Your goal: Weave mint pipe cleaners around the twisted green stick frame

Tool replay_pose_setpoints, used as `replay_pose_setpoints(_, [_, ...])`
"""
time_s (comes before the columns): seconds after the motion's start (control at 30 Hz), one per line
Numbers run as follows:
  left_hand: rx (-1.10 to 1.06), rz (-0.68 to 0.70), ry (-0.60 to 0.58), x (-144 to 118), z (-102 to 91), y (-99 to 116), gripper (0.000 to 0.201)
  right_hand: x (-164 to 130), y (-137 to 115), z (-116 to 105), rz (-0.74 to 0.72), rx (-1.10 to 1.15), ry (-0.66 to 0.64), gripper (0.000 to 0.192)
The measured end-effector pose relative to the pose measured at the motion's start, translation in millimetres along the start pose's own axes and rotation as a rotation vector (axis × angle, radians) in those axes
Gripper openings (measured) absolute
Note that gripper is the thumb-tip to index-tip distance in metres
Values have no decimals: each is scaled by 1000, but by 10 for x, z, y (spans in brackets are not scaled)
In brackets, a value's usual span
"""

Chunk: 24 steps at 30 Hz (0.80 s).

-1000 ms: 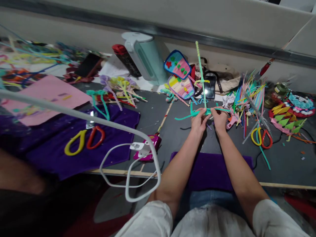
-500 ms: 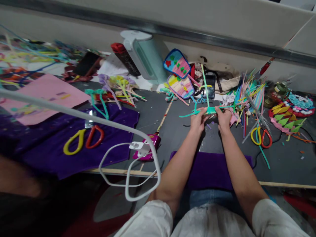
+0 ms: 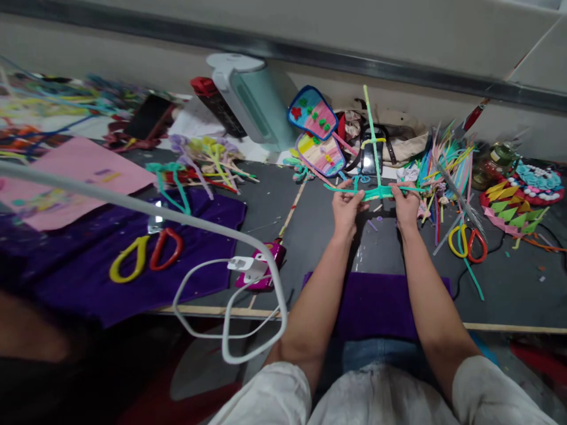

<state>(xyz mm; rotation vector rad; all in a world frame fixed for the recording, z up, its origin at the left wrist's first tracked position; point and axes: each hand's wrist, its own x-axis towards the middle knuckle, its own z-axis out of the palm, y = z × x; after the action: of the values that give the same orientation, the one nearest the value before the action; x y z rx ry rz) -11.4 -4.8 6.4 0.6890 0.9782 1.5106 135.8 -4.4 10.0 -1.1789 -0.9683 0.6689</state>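
Both of my hands hold a green pipe-cleaner piece above the dark table. My left hand pinches its left part, and my right hand pinches the right part. A pale green-yellow pipe cleaner stands up from its middle, with a short yellow one crossing it. Green ends stick out past both hands. Behind lie two colourful cupcake-like craft pieces and a phone. To the right of my right hand is a heap of loose pipe cleaners.
Scissors with yellow and red handles lie at right; another pair of scissors lies on purple cloth at left. A white cable hangs across the front left. A pale kettle stands at the back. Another person's arm shows at lower left.
My hands have spread apart a little, showing more of the green piece between them. The upright pipe cleaner has risen and shifted slightly right. The view has shifted slightly.
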Motion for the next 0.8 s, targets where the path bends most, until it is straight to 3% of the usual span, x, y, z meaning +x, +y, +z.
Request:
replay_pose_setpoints(0.2, [-38,95,97,-16,39,20,40,-51,-37,34,22,41,-8,31])
replay_pose_setpoints(0.5, [-136,43,128,-8,56,24,25,-74,-6,96,123,101,13,35])
replay_pose_setpoints(0.8, [-216,-24,135,46,41,17,25,-103,8,146,147,184,28,39])
